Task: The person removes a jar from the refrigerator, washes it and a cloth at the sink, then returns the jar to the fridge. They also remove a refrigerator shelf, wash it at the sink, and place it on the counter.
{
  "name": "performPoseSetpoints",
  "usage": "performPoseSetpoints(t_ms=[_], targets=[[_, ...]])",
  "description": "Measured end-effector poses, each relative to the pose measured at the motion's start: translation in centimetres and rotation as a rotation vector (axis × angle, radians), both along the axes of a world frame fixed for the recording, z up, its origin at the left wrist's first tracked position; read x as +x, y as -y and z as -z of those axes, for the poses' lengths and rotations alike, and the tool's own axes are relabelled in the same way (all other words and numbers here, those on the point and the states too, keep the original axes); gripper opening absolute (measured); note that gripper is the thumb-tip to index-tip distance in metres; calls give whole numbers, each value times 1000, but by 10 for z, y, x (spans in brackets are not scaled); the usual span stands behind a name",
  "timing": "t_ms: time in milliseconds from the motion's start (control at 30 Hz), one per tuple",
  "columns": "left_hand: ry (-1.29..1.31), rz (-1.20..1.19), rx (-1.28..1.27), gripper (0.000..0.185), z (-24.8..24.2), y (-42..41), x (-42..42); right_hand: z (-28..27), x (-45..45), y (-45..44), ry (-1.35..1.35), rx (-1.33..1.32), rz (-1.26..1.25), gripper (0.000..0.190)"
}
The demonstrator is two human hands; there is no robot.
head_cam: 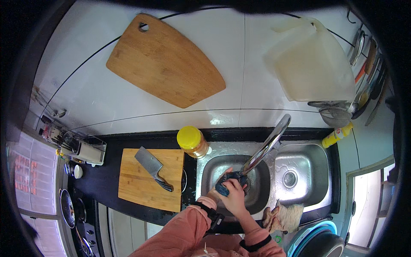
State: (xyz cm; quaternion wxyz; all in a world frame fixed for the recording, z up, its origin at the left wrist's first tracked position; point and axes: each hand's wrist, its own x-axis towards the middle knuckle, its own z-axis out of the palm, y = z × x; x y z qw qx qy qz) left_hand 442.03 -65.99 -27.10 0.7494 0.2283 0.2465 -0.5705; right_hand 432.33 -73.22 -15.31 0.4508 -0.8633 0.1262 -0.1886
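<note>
Both my hands are over the left steel sink basin [212, 168], below the chrome faucet [266, 143]. A dark blue-grey cloth [222, 189] is bunched up between them, beneath the spout. My right hand [234, 196] presses on the cloth from the near side with bent fingers. My left hand [215, 192] holds it from the left and below, and the cloth and my right hand hide much of it. The spout's end meets the far edge of the cloth, and I cannot make out how much water runs.
Left of the sink, a cleaver [151, 162] lies on a wooden cutting board [138, 189]. A yellow-lidded jar [190, 138] stands at the sink's back corner. Rags [289, 218] hang over the front rim, near stacked basins [297, 236]. A yellow bottle [337, 135] stands back right.
</note>
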Motion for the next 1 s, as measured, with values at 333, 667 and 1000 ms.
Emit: performPoseSetpoints(t_ms=[333,667,1000], targets=[[247,-121,254,39,33,2,0,51,64,17,-383,108,488,38],[392,-26,652,62,-46,-7,23,60,53,99,-348,489,-8,46],[445,-35,576,50,-39,-21,0,0,12,95,-132,1206,210,23]])
